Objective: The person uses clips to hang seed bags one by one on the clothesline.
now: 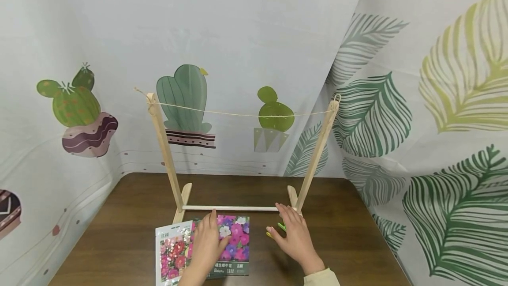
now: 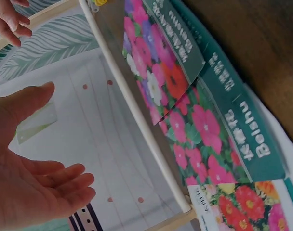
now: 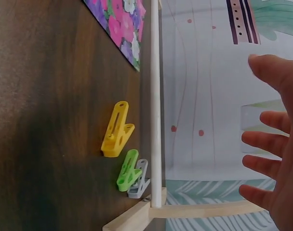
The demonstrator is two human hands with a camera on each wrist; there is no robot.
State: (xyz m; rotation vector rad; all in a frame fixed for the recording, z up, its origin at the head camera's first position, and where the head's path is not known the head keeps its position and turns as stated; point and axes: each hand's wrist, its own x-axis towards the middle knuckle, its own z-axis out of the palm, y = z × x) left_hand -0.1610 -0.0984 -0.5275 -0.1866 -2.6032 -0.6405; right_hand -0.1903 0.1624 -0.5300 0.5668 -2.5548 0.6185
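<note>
My left hand (image 1: pixel 207 242) hovers over several overlapping flower seed packets, its fingers relaxed and nothing in it. The packet with pink and purple flowers (image 1: pixel 238 237) lies on top at the right; a green-edged packet with pink flowers (image 2: pixel 204 130) is under it, and a white-edged one with red flowers (image 1: pixel 172 255) is at the left. My right hand (image 1: pixel 295 237) is held above the table with fingers spread, also holding nothing. Below it lie a yellow clothespin (image 3: pixel 116 130), a green clothespin (image 3: pixel 129 171) and a grey clothespin (image 3: pixel 139 180), partly hidden by the hand in the head view.
A wooden frame stands behind the packets, with a left post (image 1: pixel 166 158), a right post (image 1: pixel 317 153) and a white crossbar (image 1: pixel 230 208) low down. A thin string (image 1: pixel 238 113) stretches between the post tops. The brown table (image 1: pixel 131 215) meets a patterned cloth backdrop (image 1: pixel 246 34).
</note>
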